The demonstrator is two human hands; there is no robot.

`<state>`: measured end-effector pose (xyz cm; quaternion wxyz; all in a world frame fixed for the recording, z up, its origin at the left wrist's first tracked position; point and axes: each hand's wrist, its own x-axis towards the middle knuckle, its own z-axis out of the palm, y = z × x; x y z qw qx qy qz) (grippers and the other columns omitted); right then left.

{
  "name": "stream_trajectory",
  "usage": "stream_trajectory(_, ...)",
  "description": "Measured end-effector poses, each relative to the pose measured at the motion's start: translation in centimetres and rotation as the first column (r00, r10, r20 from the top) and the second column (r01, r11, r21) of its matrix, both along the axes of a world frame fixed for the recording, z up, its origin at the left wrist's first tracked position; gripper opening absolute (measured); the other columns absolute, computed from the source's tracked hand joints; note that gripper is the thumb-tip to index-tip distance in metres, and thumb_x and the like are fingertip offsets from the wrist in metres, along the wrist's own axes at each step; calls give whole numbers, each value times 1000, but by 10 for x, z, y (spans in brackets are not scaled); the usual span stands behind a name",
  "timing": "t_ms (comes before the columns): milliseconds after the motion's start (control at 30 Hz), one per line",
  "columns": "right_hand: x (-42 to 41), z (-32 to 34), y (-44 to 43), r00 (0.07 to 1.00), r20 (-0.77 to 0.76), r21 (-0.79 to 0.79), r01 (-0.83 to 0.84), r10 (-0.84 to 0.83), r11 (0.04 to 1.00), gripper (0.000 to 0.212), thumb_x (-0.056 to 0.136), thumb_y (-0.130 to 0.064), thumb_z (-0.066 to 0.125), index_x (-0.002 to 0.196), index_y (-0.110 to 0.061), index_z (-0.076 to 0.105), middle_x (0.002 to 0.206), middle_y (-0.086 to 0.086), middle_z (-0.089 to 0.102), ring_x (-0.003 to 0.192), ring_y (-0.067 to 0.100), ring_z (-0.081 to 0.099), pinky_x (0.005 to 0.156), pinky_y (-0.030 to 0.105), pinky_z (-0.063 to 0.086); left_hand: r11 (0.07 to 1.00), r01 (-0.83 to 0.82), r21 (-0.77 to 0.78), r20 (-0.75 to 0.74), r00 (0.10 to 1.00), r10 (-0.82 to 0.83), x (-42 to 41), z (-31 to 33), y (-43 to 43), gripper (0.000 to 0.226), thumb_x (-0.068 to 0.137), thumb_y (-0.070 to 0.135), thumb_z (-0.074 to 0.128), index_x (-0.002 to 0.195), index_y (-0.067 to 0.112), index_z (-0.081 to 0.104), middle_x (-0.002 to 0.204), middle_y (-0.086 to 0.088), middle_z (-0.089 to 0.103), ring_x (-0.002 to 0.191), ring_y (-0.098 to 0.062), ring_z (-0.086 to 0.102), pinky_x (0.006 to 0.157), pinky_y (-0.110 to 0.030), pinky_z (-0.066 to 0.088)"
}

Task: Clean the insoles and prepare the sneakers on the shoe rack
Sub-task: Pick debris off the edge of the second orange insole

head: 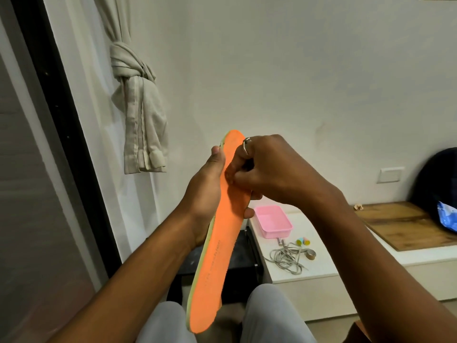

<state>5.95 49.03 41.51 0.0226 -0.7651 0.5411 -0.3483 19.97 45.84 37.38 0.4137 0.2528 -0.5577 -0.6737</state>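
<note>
Insole (217,243): location and attitude?
— Held up in mid-air before the body, orange face toward the viewer, toe end high, heel end low above the knees (269,315). Clear of the counter (321,266).

Left hand (205,191): state?
— Clamped round the insole at mid-length. Thumb up along the left edge, fingertips wrapped behind and showing at the right edge. Serving as the support.

Right hand (269,167): state?
— Fingers curled, tips pinched down on the orange face, level with the upper part of the left-hand grip. Cannot tell whether holding any lint or grit: too small to make out.

Step in hand?
— Judged as cleaning by hand: picking debris off the forefoot area of the top face. Probably early in the task. Remaining task items not identifiable in view.

Further right?
— On the counter, well apart from both hands: pink tray (273,220), then grey laces (286,258) in a loose tangle just beside it.

Next move?
— Likely requirement: hold the left-hand grip steady, lift the pinch straight off, drop any debris away from the orange face, then work down toward the heel. Apply light pressure only; avoid creasing the foam.
</note>
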Motion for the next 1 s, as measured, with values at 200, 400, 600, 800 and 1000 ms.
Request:
stream_trajectory(200, -1, -14, -27, 949, 150, -450, 315, -277, 836, 10, 81, -7, 65, 82, -9, 76, 80, 4, 64, 72, 20, 60, 65, 38, 50, 999, 39, -30, -8, 999, -39, 2, 3, 0, 65, 102, 63, 24, 137, 22, 59, 119, -19, 71, 91, -35, 71, 59, -39, 57)
stream_trajectory(400, 2, -2, -4, 974, 226, -50, 20, -8, 999, 17, 80, -4, 70, 73, -18, 77, 72, -1, 74, 63, 22, 71, 59, 38, 60, 999, 23, -22, -19, 1000, -24, 1, 0, -2, 65, 103, 61, 24, 135, 18, 60, 110, -26, 71, 84, -33, 72, 58, -39, 57)
stream_trajectory(600, -6, -13, -27, 961, 206, -420, 256, -183, 870, 9, 81, -8, 73, 84, -13, 80, 79, -2, 70, 71, 9, 61, 69, 27, 52, 997, 63, -35, 9, 998, -63, 1, 0, 0, 66, 102, 63, 25, 138, 18, 57, 114, -26, 69, 78, -31, 72, 56, -37, 56)
stream_trajectory(800, 6, -14, -19, 905, 425, -380, 140, 38, 914, 13, 82, -9, 77, 83, -22, 79, 82, -10, 74, 75, 4, 69, 67, 18, 53, 996, 88, -31, 2, 996, -88, 3, 3, 3, 67, 102, 64, 23, 136, 18, 59, 110, -26, 69, 75, -33, 70, 58, -38, 55)
stream_trajectory(1000, -2, -4, -11, 945, 315, -157, -42, 91, 987, 16, 82, -8, 78, 81, -24, 79, 78, -10, 75, 74, 6, 70, 66, 19, 53, 997, 75, 12, -3, 997, -75, 5, 3, -2, 73, 100, 66, 20, 134, 17, 61, 105, -25, 71, 75, -34, 72, 55, -37, 55)
